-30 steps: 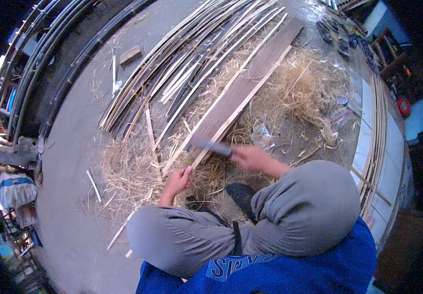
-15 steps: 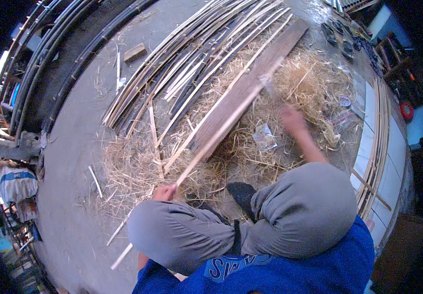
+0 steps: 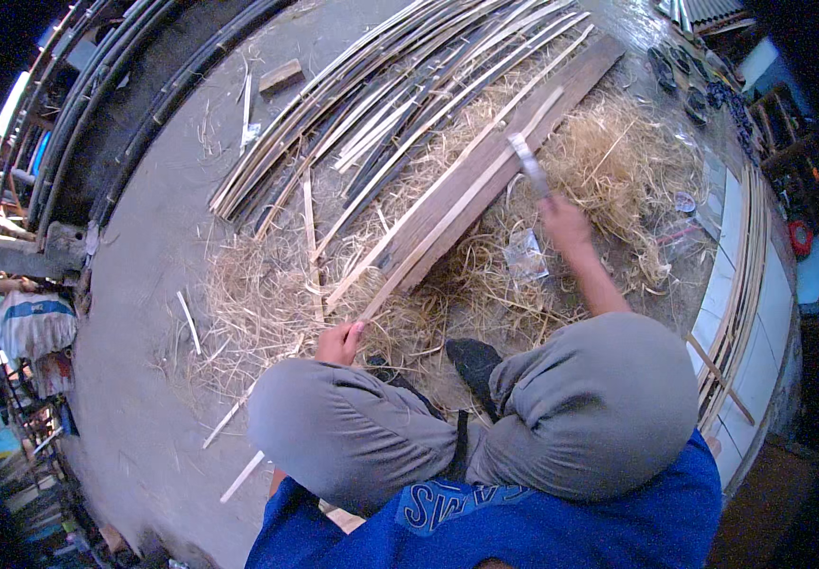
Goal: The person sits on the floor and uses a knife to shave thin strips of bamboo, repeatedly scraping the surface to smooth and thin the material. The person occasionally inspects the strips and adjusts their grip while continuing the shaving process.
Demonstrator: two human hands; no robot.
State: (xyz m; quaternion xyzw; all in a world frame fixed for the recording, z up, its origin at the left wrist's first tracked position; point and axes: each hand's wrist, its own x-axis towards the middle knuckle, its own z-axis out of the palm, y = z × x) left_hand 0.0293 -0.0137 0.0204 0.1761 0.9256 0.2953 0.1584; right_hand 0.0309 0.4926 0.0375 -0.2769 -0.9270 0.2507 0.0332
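Note:
My right hand is closed around the handle of a knife. The tip of its bright blade reaches over a long pale bamboo strip, close to or touching it; which of the two I cannot tell. That strip lies lengthwise on a brown wooden board, which slants away to the upper right. Near my left knee, my left hand grips the near end of the strip between thumb and fingers. Part of the left hand is hidden by the grey trouser leg.
Curly shavings heap on both sides of the board. Beyond it lies a bundle of long split strips. More strips rest on white tiles at the right. A wooden block, dark poles and sandals lie farther off.
My left hand has moved forward and the strip has slid farther up the board. The knife, blurred by motion before, now shows sharply. The whole view has shifted slightly.

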